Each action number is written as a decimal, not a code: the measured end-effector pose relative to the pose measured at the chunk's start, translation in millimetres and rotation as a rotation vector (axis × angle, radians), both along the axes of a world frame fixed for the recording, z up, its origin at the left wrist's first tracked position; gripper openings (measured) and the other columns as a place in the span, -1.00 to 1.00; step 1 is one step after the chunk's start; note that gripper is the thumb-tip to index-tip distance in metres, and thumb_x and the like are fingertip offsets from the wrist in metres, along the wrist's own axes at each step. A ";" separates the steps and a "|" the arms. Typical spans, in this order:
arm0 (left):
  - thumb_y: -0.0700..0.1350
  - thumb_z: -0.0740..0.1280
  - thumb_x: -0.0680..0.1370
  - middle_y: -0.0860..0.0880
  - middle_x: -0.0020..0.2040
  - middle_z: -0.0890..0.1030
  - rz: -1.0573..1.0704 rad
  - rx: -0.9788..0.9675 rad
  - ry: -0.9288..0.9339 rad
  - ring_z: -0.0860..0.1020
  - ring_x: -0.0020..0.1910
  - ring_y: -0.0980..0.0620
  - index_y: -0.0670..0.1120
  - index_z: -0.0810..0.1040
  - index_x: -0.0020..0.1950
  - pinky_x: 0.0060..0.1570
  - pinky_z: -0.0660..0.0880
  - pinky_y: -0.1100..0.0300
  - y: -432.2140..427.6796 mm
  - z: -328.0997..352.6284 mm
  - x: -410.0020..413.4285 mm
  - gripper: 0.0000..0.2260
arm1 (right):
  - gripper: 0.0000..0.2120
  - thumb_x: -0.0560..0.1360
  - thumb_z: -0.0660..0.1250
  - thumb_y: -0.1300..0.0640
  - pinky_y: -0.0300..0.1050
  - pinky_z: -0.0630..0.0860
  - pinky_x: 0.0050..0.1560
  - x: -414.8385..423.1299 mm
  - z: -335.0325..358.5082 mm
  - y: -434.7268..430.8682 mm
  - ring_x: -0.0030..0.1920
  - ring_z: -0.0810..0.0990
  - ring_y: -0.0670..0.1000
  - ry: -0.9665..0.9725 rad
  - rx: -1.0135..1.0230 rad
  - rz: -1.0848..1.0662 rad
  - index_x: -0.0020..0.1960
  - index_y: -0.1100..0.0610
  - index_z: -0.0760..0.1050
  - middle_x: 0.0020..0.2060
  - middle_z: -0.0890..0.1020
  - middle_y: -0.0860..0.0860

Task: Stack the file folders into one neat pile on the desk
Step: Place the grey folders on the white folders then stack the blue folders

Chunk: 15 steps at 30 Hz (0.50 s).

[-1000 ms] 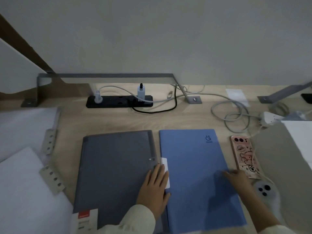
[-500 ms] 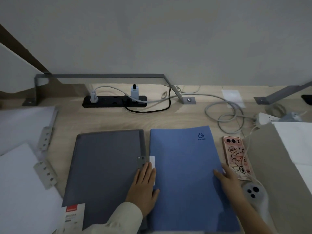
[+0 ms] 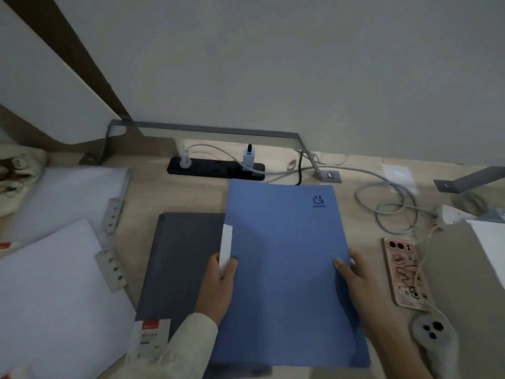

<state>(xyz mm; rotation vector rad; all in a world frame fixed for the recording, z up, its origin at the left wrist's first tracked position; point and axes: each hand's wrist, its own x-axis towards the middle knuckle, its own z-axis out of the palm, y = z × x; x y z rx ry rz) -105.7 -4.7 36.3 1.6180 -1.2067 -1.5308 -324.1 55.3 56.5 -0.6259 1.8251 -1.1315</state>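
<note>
Both hands hold the blue folder, partly over the grey one.

The left hand (image 3: 218,285) pinches the blue folder's (image 3: 287,269) left edge at its white tab (image 3: 226,248), and the right hand (image 3: 355,277) is closed on the right edge. The folder covers the right part of the grey folder (image 3: 180,263), near the front edge of the bench (image 3: 142,198). I think it is best to move it left, level, until the corners match, away from the pink phone (image 3: 405,272).

two file folders, one blue (image 3: 287,269) and one grey (image 3: 177,258), two hands, one phone (image 3: 404,272).
</note>
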 end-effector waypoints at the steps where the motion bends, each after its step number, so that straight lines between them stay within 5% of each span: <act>1: -0.08 0.18 0.57 0.02 -0.07 0.53 0.026 -0.008 -0.016 0.50 -0.14 0.17 -0.10 0.38 0.15 -0.23 0.40 0.35 -1.4 -3.6 15.5 -0.81 | -0.75 0.56 0.16 0.21 0.04 0.54 0.00 16.4 -9.3 -4.2 0.06 0.59 0.17 0.003 0.017 0.029 0.23 0.17 0.37 0.09 0.59 0.16; 4: -0.11 0.19 0.57 0.00 -0.06 0.54 0.104 -0.001 -0.069 0.51 -0.13 0.15 -0.08 0.36 0.13 -0.27 0.37 0.35 -1.5 -17.1 59.0 -0.84 | -0.82 0.56 0.15 0.23 0.21 0.50 0.14 60.1 -33.1 -13.4 0.08 0.58 0.22 -0.014 0.078 0.098 0.16 0.16 0.35 0.11 0.58 0.22; 8: -0.08 0.17 0.57 0.08 -0.03 0.53 0.139 0.008 -0.173 0.53 -0.01 -0.01 -0.02 0.33 0.20 -0.09 0.43 0.19 4.1 -32.6 99.8 -0.80 | -0.85 0.56 0.14 0.27 0.05 0.54 -0.02 99.0 -51.2 -23.2 0.03 0.58 0.20 -0.032 0.142 0.174 0.12 0.17 0.34 0.00 0.57 0.19; 13: -0.08 0.16 0.57 -0.16 0.23 0.46 0.113 0.001 -0.446 0.43 0.22 -0.17 -0.14 0.29 0.35 0.18 0.37 0.03 8.0 -56.3 120.8 -0.64 | -0.86 0.56 0.13 0.22 0.16 0.48 0.11 123.0 -69.4 -27.3 0.01 0.55 0.19 0.145 0.276 0.265 0.12 0.12 0.33 -0.03 0.55 0.18; 15: -0.08 0.19 0.56 -0.23 0.26 0.41 0.110 0.012 -0.602 0.35 0.22 -0.21 -0.22 0.33 0.29 0.20 0.32 -0.04 7.2 -60.9 122.0 -0.65 | -0.82 0.57 0.12 0.21 0.01 0.45 -0.05 126.5 -72.4 -29.5 -0.08 0.51 0.15 0.217 0.332 0.278 0.16 0.19 0.33 -0.10 0.51 0.15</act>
